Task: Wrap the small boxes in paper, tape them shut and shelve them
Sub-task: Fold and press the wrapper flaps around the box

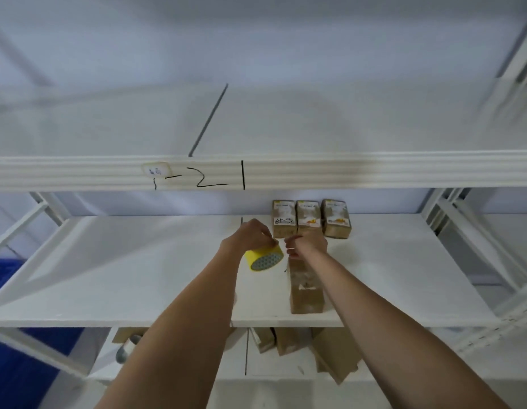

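Yellow tape roll (263, 258) gripped by left hand (252, 236) | right hand (305, 246) pinching tape end above wrapped box (306, 287)

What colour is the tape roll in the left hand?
Yellow, with a grey honeycomb core; the head view shows the tape roll.

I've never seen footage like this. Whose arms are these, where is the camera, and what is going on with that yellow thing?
There is no machine here: a person wears a camera on the head, looking down at their own arms. The left hand grips a yellow tape roll. The right hand seems to pinch something small, perhaps the tape's end; it is blurred. Below it a paper-wrapped box lies on the white shelf. Three wrapped boxes stand at the back.
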`<state>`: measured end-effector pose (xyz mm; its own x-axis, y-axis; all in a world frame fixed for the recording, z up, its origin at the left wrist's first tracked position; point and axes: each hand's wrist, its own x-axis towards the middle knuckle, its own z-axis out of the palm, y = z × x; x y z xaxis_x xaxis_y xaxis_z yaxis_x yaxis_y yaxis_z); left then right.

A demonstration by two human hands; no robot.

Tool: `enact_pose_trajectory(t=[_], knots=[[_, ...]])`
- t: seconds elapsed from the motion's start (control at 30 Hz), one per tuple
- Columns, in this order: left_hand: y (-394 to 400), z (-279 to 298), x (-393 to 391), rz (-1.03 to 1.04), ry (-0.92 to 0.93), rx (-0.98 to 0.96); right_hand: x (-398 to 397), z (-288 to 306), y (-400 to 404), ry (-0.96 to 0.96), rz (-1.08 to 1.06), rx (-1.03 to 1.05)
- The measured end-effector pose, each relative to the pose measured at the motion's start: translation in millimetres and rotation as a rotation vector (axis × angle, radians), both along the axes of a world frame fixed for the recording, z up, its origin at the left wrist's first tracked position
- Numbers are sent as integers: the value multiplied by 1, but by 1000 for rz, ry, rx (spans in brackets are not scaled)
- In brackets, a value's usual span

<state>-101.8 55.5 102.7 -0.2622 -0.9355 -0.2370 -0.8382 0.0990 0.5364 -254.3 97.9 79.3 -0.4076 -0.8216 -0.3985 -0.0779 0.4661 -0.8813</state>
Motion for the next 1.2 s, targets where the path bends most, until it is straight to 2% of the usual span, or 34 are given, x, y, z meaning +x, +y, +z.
enact_pose_trajectory(t=[0.37,0.7,0.93,1.0,1.13,1.2], knots=[[19,-27,-19,-25,-17,22,-37,-10,21,-31,-53,78],[5,-48,-14,-107,-60,53,-42,-23,21,-56,-38,107],[-10,-57,-1,-186,-194,39,-52,-15,16,-155,12,122],[-10,-60,-1,-191,-116,67,-55,-14,17,-190,20,159],[-14,-62,-2,-122,201,197,-66,-12,25,-313,29,203],[-15,-66,-3,-130,225,245,-75,-18,27,-325,19,236]])
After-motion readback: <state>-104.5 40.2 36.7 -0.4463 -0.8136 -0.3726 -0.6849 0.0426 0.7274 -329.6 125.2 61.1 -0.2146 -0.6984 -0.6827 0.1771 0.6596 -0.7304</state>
